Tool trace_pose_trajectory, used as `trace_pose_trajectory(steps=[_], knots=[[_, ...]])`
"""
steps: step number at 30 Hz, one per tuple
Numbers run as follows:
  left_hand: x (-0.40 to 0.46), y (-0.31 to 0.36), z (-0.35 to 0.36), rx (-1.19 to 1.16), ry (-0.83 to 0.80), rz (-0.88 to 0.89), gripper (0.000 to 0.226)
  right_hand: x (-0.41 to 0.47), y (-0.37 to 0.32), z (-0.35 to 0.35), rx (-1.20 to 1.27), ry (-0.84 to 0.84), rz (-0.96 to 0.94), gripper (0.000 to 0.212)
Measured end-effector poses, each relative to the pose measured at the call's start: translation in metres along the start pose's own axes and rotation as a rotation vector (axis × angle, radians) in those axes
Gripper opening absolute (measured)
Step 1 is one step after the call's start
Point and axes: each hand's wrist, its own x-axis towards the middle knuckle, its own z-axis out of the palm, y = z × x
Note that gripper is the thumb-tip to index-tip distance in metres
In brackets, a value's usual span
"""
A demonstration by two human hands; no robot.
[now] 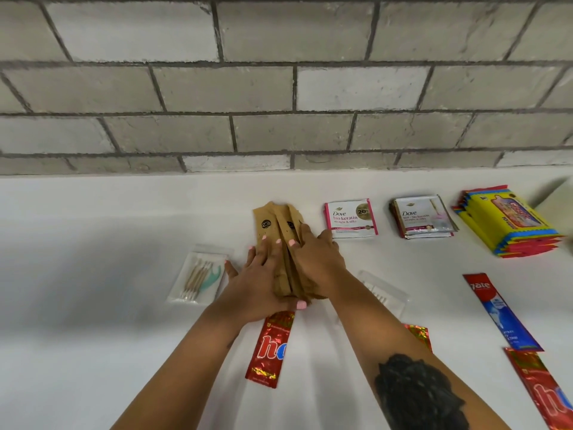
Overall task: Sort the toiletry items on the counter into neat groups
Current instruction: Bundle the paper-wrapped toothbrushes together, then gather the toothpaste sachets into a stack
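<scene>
Brown paper sleeves (280,243), several fanned together, lie at the centre of the white worktop (93,305) near the tiled wall (279,88). The left hand (260,280) holds them with straight fingers spread on top and the thumb tucked under the near end. The right hand (316,259) presses against their right edge; how its fingers curl cannot be told.

Left of the hands lies a clear zip bag (198,274) containing wooden-stemmed swabs and one teal floss pick. A second clear bag (384,293) lies partly under the right forearm, contents unclear.

Along the wall side: a single Dove sachet (350,218), a stack of Dove sachets (423,217), and a stack of yellow sachets (508,221).

Nearer the person: a red sachet (271,349), a blue Colgate sachet (500,311), and another red sachet (542,392) at the right edge.
</scene>
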Motion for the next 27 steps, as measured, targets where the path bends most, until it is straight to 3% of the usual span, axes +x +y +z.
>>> trace_pose_trajectory(steps=[3, 8, 11, 17, 23, 27], knots=[[-0.014, 0.003, -0.011, -0.221, 0.039, 0.022, 0.111, -0.004, 0.004, -0.008, 0.074, -0.046, -0.023, 0.056], [-0.051, 0.021, -0.026, -0.482, 0.298, -0.043, 0.064, -0.023, 0.012, -0.022, 0.169, -0.023, -0.100, 0.052], [-0.065, 0.017, -0.013, -0.454, 0.362, -0.182, 0.066, -0.045, 0.023, -0.033, 0.215, 0.002, -0.103, 0.054], [-0.089, 0.022, 0.013, -0.210, 0.245, -0.310, 0.086, -0.093, 0.064, -0.062, 0.277, 0.130, -0.112, 0.039], [-0.091, 0.033, 0.019, -0.145, 0.168, -0.339, 0.078, -0.124, 0.113, -0.064, -0.001, 0.135, 0.020, 0.040], [-0.095, 0.032, 0.017, -0.227, 0.137, -0.387, 0.079, -0.132, 0.134, -0.051, -0.137, 0.151, 0.035, 0.049]])
